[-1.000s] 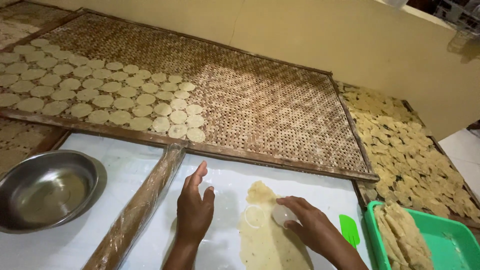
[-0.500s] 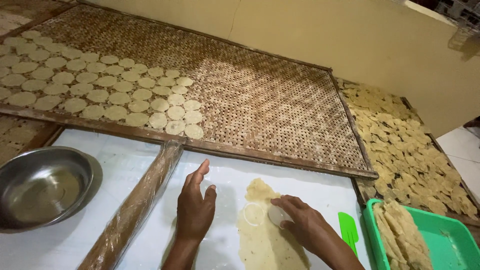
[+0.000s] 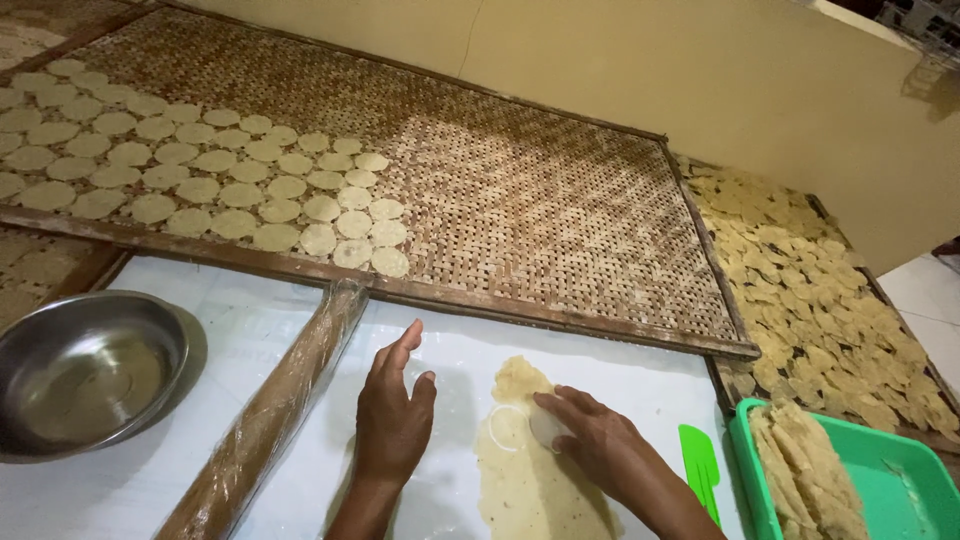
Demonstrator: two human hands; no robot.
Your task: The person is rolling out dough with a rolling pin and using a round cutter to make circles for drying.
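The right hand (image 3: 600, 445) closes its grip on a small round cutter (image 3: 548, 428), pressed into the rolled dough sheet (image 3: 530, 480) near the bench's front edge; a cut ring shows just beside it. The left hand (image 3: 392, 415) rests open and flat on the white bench (image 3: 250, 330), holding nothing. A wrapped rolling pin (image 3: 270, 420) lies to its left, a steel bowl (image 3: 80, 370) beyond. The woven tray (image 3: 520, 200) borders the far edge. A green bin (image 3: 890, 480) is cut off at the right corner.
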